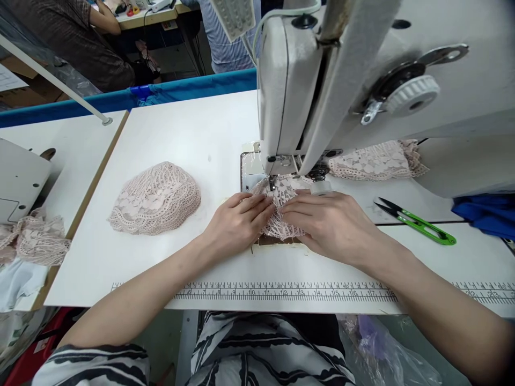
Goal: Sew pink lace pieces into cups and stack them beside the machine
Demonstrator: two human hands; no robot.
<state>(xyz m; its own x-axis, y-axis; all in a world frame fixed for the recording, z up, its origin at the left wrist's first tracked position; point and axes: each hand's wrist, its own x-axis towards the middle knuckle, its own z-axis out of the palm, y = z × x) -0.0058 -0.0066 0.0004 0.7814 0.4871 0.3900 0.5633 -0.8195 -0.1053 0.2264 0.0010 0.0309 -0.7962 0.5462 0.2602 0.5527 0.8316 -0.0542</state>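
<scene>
Under the presser foot of a sewing machine lies a piece of pale pink lace. My left hand rests flat on the lace's left side, its fingers stretched toward the needle. From the right, my right hand lies over the lace with fingers extended; its fingertips are partly on the fabric. A cup-shaped pink lace piece sits on the table to the left. More pink lace lies behind my right hand, beneath the machine arm.
Green thread snips lie at the right, near blue cloth. A ruler strip runs along the table's front edge. At far left stands another machine with bunched lace. Two people sit beyond the blue-draped edge.
</scene>
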